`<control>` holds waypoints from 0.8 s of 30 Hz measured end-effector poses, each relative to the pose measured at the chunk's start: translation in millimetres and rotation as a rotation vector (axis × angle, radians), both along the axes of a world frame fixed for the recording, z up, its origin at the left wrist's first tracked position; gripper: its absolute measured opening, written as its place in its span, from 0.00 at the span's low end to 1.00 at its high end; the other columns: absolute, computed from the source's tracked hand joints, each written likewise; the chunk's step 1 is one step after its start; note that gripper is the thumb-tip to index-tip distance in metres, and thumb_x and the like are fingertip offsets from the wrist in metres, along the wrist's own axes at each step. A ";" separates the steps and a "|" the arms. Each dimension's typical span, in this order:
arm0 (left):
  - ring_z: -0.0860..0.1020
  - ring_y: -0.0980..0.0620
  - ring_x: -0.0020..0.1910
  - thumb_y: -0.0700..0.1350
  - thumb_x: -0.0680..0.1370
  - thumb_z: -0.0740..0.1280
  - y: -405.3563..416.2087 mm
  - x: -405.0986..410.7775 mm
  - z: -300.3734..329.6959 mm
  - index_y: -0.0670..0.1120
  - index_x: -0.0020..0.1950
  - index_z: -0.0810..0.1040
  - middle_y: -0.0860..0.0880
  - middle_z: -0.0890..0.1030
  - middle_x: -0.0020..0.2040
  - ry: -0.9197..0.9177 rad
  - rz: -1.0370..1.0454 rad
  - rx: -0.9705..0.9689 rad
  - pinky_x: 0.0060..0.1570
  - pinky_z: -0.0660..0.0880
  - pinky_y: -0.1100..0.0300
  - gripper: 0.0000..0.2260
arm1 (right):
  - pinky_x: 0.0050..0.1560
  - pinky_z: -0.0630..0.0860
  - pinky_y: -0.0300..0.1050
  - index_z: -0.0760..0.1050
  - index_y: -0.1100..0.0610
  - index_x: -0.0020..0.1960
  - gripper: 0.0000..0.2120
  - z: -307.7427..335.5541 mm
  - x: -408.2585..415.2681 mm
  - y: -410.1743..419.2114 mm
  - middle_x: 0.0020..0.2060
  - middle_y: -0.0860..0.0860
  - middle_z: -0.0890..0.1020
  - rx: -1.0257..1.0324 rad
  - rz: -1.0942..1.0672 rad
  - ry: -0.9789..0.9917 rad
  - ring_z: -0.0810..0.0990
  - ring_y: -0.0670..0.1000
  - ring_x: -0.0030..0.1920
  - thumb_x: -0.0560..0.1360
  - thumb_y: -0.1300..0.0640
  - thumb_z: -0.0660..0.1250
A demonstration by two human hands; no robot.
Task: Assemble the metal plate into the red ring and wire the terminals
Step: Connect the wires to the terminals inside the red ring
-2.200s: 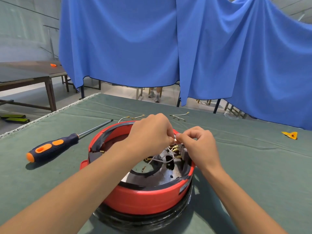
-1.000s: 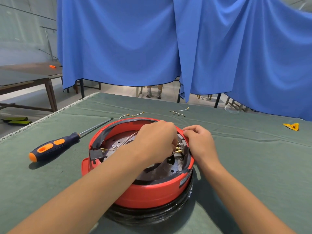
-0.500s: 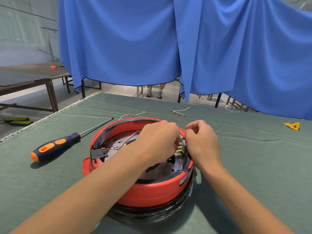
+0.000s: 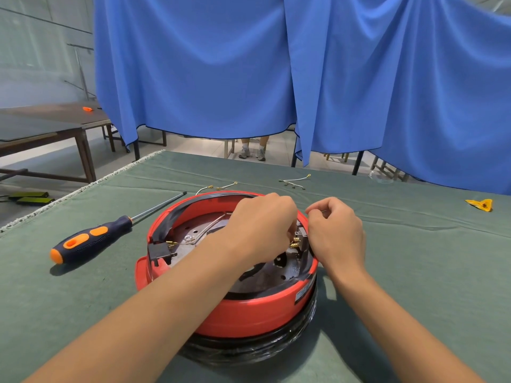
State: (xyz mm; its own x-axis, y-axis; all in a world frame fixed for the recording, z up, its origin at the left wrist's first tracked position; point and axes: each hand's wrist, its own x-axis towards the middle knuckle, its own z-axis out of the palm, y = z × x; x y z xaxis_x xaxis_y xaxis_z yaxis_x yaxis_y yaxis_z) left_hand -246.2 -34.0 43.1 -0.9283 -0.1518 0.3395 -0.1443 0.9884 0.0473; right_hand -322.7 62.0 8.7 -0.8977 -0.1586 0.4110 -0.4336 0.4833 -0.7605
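Observation:
The red ring (image 4: 249, 313) sits on a black wrapped base (image 4: 262, 346) on the green table. The dark metal plate (image 4: 284, 268) lies inside it, with a white wire (image 4: 210, 226) running across it to a screw. My left hand (image 4: 260, 230) reaches over the ring, its fingers curled down at the brass terminals (image 4: 295, 241); the fingertips are hidden. My right hand (image 4: 337, 233) hovers at the ring's right rim, curled, with thumb and forefinger pinched together on what looks like a thin wire. A black connector block (image 4: 159, 251) sits at the ring's left opening.
A blue-and-orange screwdriver (image 4: 88, 240) lies left of the ring. Loose terminal wires (image 4: 224, 186) and a second bundle of wires (image 4: 294, 181) lie behind it. A yellow scrap (image 4: 481, 204) lies far right. Blue curtains hang past the table's far edge.
Both hands have dropped from above the ring to the terminals at its right side. In the last half second the right hand lifted a little off the rim.

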 end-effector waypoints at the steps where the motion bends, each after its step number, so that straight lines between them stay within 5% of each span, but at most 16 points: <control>1: 0.70 0.47 0.37 0.43 0.75 0.65 -0.5 0.0 0.2 0.49 0.42 0.77 0.51 0.70 0.35 0.001 0.007 0.017 0.26 0.57 0.59 0.03 | 0.40 0.64 0.43 0.75 0.50 0.39 0.08 -0.2 -0.2 0.0 0.34 0.41 0.76 0.001 0.002 0.001 0.74 0.51 0.41 0.74 0.59 0.61; 9: 0.78 0.44 0.46 0.42 0.75 0.64 -1.6 0.0 -4.8 0.47 0.48 0.81 0.48 0.81 0.45 -0.029 -0.007 0.124 0.37 0.68 0.57 0.06 | 0.36 0.66 0.43 0.76 0.50 0.40 0.08 -2.6 -3.3 -1.2 0.36 0.42 0.78 -0.028 0.033 -0.044 0.76 0.49 0.42 0.74 0.58 0.61; 17: 0.76 0.46 0.48 0.43 0.76 0.62 -5.3 6.6 -2.9 0.49 0.42 0.81 0.51 0.79 0.43 0.065 -0.014 0.211 0.40 0.73 0.55 0.08 | 0.42 0.68 0.44 0.73 0.48 0.43 0.05 -1.5 -5.0 -0.7 0.43 0.44 0.78 -0.006 0.099 0.018 0.75 0.47 0.45 0.73 0.57 0.62; 21: 0.70 0.52 0.59 0.44 0.80 0.58 -10.4 3.8 -5.8 0.53 0.60 0.77 0.55 0.77 0.57 0.124 -0.058 0.239 0.52 0.72 0.52 0.12 | 0.46 0.74 0.47 0.76 0.49 0.41 0.04 -5.9 -9.2 -0.8 0.39 0.43 0.81 -0.037 0.151 -0.057 0.78 0.48 0.44 0.72 0.56 0.64; 24: 0.71 0.50 0.62 0.45 0.82 0.54 -17.7 1.2 -6.8 0.54 0.64 0.74 0.53 0.78 0.60 0.003 -0.098 0.273 0.56 0.72 0.49 0.15 | 0.44 0.74 0.47 0.77 0.49 0.39 0.05 -4.1 -15.5 0.0 0.37 0.43 0.81 -0.022 0.159 -0.056 0.79 0.46 0.42 0.72 0.55 0.65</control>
State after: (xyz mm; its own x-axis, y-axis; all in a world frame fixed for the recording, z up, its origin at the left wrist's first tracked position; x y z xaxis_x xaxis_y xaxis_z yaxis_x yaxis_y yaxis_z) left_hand -245.0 -51.7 36.3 -0.9421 -0.1480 0.3010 -0.0486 0.9481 0.3142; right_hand -338.2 62.0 4.6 -0.8835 -0.2923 0.3660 -0.4600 0.3945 -0.7955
